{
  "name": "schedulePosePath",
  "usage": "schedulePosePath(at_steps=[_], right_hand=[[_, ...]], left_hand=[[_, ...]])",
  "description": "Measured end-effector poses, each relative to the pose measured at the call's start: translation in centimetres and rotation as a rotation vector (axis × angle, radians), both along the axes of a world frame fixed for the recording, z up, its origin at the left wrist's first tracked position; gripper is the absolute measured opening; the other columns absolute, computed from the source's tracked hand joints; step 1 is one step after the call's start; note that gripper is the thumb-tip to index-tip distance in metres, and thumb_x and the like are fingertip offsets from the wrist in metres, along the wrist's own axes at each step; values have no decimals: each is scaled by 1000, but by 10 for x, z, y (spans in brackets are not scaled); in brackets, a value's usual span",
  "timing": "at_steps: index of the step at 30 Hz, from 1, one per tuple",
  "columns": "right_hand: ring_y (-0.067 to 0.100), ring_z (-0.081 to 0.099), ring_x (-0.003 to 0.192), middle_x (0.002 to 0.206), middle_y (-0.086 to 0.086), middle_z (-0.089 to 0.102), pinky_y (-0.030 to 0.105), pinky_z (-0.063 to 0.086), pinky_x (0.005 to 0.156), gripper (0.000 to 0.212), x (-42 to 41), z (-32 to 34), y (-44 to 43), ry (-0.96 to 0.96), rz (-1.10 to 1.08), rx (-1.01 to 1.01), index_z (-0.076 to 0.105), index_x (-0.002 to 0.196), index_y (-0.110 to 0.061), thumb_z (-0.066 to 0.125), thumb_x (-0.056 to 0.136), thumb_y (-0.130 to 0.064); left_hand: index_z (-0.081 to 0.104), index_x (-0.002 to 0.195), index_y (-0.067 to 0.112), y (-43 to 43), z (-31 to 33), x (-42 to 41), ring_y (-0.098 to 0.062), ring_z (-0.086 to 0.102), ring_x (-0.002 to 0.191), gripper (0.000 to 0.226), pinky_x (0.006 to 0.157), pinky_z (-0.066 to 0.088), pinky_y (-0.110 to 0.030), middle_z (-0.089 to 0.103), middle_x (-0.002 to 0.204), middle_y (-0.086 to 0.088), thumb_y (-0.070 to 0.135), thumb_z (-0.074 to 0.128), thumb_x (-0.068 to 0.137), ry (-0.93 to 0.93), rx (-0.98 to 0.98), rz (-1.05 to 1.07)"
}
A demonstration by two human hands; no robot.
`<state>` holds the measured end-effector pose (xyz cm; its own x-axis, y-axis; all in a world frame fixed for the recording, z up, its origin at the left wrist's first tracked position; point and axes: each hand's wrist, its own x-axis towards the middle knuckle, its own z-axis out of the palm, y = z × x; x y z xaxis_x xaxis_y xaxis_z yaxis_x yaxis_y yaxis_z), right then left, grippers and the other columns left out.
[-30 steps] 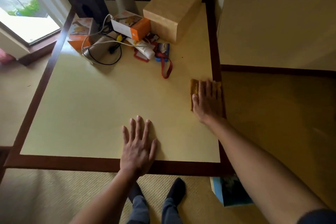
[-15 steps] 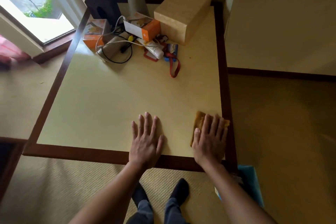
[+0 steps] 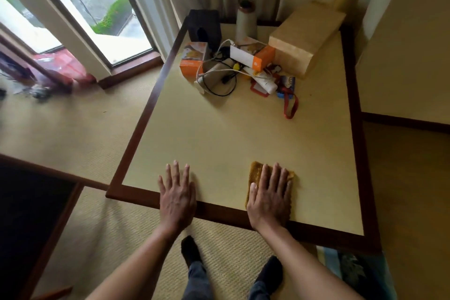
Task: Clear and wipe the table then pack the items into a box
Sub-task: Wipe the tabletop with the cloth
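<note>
- Right hand (image 3: 270, 198): palm down, fingers straight and slightly spread, pressing flat on the mustard-yellow cloth (image 3: 255, 173). No finger curls round or pinches it.
- Left hand (image 3: 176, 196): flat on the table (image 3: 219, 143) at its near edge, fingers straight, holding nothing. It lies well to the left of the cloth.
- Cloth: on the near right part of the table top, mostly hidden under the right hand, with only its far edge and left strip showing. The heel of the hand reaches the dark wooden border.
- Clutter, all at the far end and none of it packed:
  - tan box (image 3: 306, 39)
  - orange-and-white carton (image 3: 253, 57)
  - orange carton (image 3: 193, 58)
  - black box (image 3: 204, 25)
  - pale cylinder (image 3: 246, 22)
  - white tube (image 3: 264, 81)
  - black cable (image 3: 219, 85)
  - red strap (image 3: 289, 107)
- Step in hand, by judgement: wiping the near surface.
- Risk, near edge: a stroke drawn toward the body could carry the cloth over the border and drop it onto the carpet.
- Risk, far end: a long forward stroke would meet the red strap first. Snagging the strap or the loose cable could drag the tube and cartons.
- Risk, grip: the cloth is held by pressure alone, so it may bunch or slip from under the palm.
- Risk, coverage: the surface beneath the clutter goes unwiped unless the items are lifted away.
</note>
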<state>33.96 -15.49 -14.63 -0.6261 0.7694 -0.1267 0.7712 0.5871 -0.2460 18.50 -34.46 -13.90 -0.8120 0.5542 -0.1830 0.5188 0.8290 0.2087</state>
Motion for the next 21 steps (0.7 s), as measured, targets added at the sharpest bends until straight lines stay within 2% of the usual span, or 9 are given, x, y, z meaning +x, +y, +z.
schedulePosePath(at_steps=[7, 10, 12, 14, 18, 20, 21], right_hand=[[35, 7, 155, 167, 15, 11, 55, 11, 124, 68, -94, 0, -65, -4, -14, -26, 21, 159, -13, 19, 101, -46], [36, 8, 155, 167, 16, 11, 56, 14, 123, 68, -133, -1, -99, -12, 1, -24, 21, 159, -12, 19, 101, -46], [36, 8, 155, 167, 17, 12, 56, 14, 123, 68, -158, 0, -123, -9, 31, -26, 22, 159, -11, 22, 101, -45], [37, 6, 155, 167, 17, 10, 56, 12, 124, 68, -180, -1, -148, -16, 72, -26, 20, 159, -11, 24, 101, -45], [37, 9, 155, 167, 18, 11, 56, 13, 123, 68, -219, 3, -189, -34, 125, -43, 21, 159, -10, 26, 101, -45], [38, 13, 154, 166, 20, 15, 56, 13, 122, 69, -236, 5, -202, -37, 137, -60, 25, 158, -9, 26, 100, -45], [38, 14, 154, 166, 20, 16, 56, 12, 121, 69, -242, 8, -207, -41, 142, -85, 26, 158, -8, 25, 100, -46]], left_hand=[[19, 163, 17, -78, 1, -108, -35, 0, 157, 71, 126, 6, -55, 6, 170, -17, 49, 10, 101, -20, -43, 108], [11, 164, 23, -99, 1, -140, -34, 4, 158, 71, 126, 12, -54, 0, 171, -13, 55, 8, 101, -82, 2, 117], [5, 164, 29, -106, 2, -150, -32, 13, 157, 66, 122, 25, -51, -5, 171, -8, 55, 12, 104, -140, 63, 103], [4, 163, 35, -108, 5, -154, -30, 26, 153, 62, 111, 42, -48, -3, 172, -2, 53, 20, 106, -201, 146, 128], [20, 160, 40, -109, 7, -157, -25, 47, 140, 53, 98, 50, -43, 18, 170, 4, 43, 27, 108, -222, 292, 193], [26, 158, 43, -112, 6, -161, -18, 46, 140, 51, 99, 50, -37, 23, 168, 10, 41, 32, 107, -257, 363, 210], [30, 156, 42, -114, 6, -164, -14, 42, 144, 49, 103, 45, -31, 26, 167, 11, 39, 33, 107, -293, 414, 219]])
